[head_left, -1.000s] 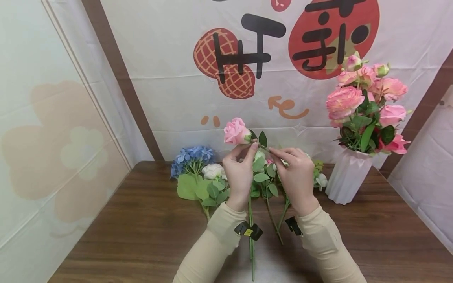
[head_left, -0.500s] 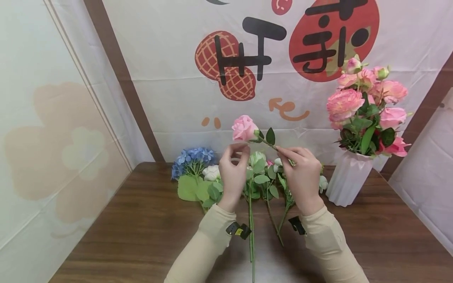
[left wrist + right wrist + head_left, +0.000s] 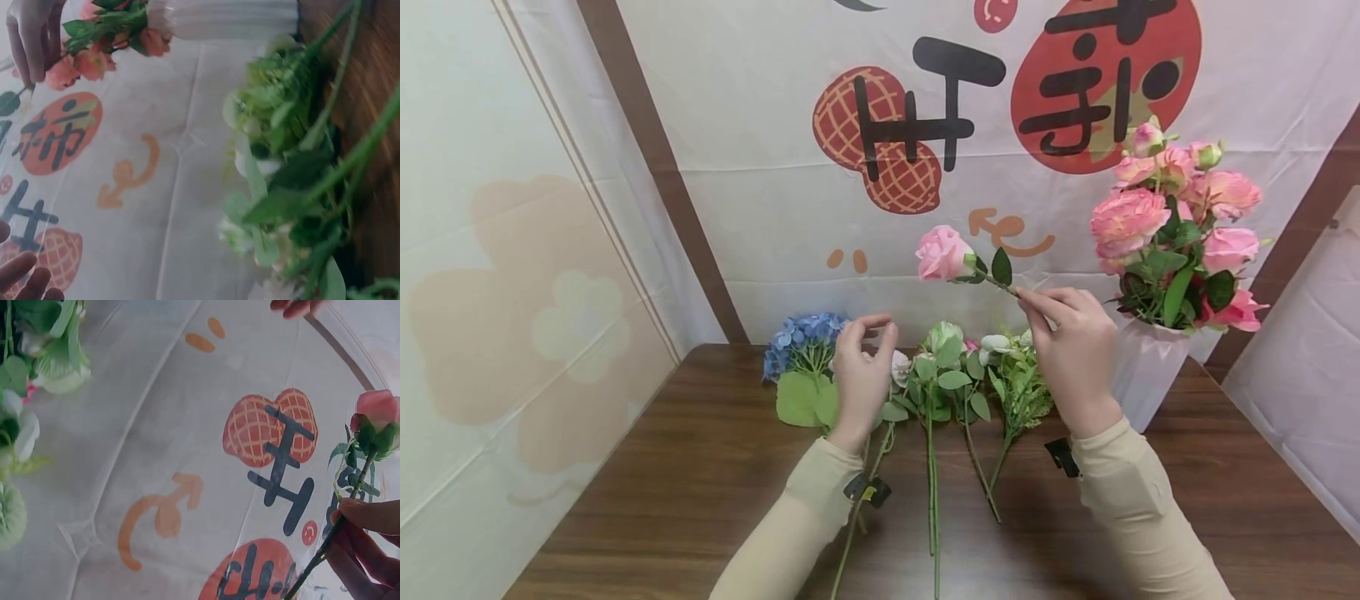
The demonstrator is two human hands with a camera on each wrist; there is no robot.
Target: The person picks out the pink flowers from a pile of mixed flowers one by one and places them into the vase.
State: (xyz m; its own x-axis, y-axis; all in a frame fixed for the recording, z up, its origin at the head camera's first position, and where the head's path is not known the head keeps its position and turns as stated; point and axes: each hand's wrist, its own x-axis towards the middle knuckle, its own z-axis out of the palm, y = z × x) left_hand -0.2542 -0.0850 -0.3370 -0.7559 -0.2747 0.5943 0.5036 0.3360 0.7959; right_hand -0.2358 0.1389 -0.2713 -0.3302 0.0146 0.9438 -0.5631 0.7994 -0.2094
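Note:
Between thumb and fingers, my right hand [image 3: 1073, 354] pinches the stem of a pink rose [image 3: 944, 253] just below its leaves. The bloom points left, raised above the table in front of the wall cloth. In the right wrist view the same rose [image 3: 376, 415] shows its green stem running past the fingertips. My left hand [image 3: 863, 379] is in the air, fingers loosely bent and apart from the thumb, with nothing in it. It hovers in front of a blue hydrangea [image 3: 805, 337] and a white flower [image 3: 900, 367] lying on the table.
A white vase [image 3: 1150, 367] filled with pink flowers [image 3: 1131, 218] stands at the right back. Along the table's [image 3: 700, 500] rear lie several stems, among them a pale green-white flower [image 3: 946, 336] and leafy greenery [image 3: 1021, 392]. A printed cloth [image 3: 760, 225] hangs behind.
My left hand has let go of the rose and drawn away to the left. My right hand has carried the rose to the right and slightly up.

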